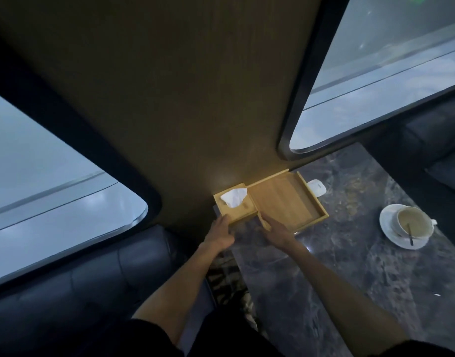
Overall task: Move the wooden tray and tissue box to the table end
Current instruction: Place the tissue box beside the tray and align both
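Observation:
A wooden tissue box (240,211) with a white tissue sticking out of its top stands against the wall panel at the far end of the dark marble table (350,266). Right beside it, touching, lies the shallow wooden tray (289,202), with nothing in it. My left hand (220,234) rests against the near left side of the tissue box, fingers extended. My right hand (275,230) touches the tray's near left corner, where tray and box meet. Whether either hand grips is unclear.
A white cup with a spoon on a saucer (408,225) stands on the table to the right. A small white object (316,188) lies behind the tray's right rim. Dark leather seats (79,292) flank the table; curved windows are on both sides.

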